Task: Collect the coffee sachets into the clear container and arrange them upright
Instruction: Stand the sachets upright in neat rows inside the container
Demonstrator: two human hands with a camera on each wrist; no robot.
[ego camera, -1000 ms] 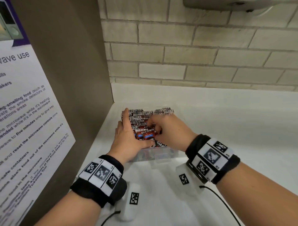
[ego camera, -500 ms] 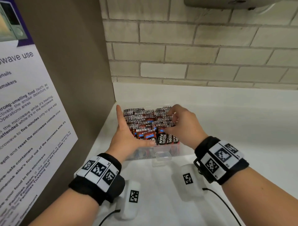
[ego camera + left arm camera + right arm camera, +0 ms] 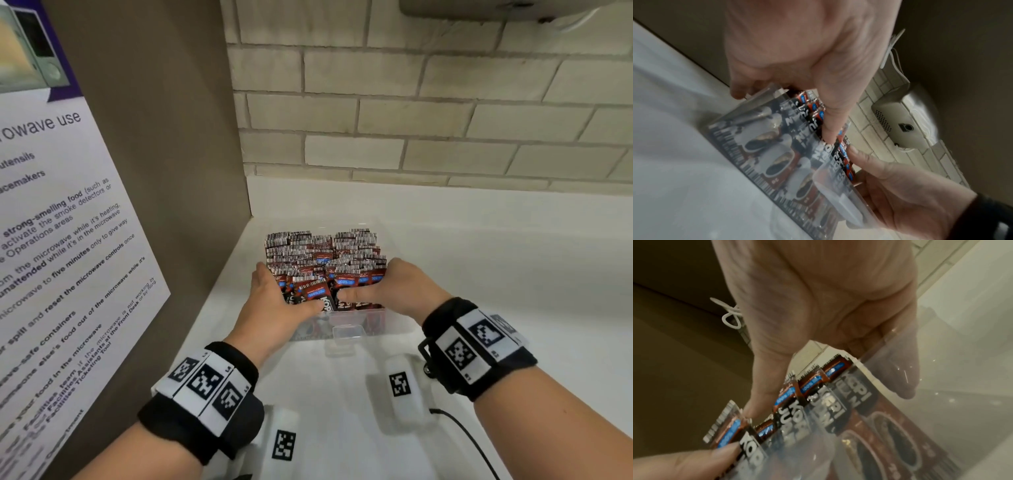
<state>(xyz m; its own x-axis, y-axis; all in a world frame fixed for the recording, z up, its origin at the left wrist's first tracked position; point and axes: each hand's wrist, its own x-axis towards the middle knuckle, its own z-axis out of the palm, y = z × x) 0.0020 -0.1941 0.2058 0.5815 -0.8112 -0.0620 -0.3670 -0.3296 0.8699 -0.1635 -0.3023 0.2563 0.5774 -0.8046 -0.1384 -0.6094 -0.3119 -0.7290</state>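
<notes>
On the white counter (image 3: 479,274), near the left panel, the clear container (image 3: 394,322) holds upright coffee sachets (image 3: 308,250). Left hand (image 3: 274,308) and right hand (image 3: 400,291) grasp its near corners, thumbs on the front sachets.

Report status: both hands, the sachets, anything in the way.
Left hand and right hand grip the clear container by its sides, thumbs on the front sachets. Coffee sachets packed upright inside. Nothing in the way.
</notes>
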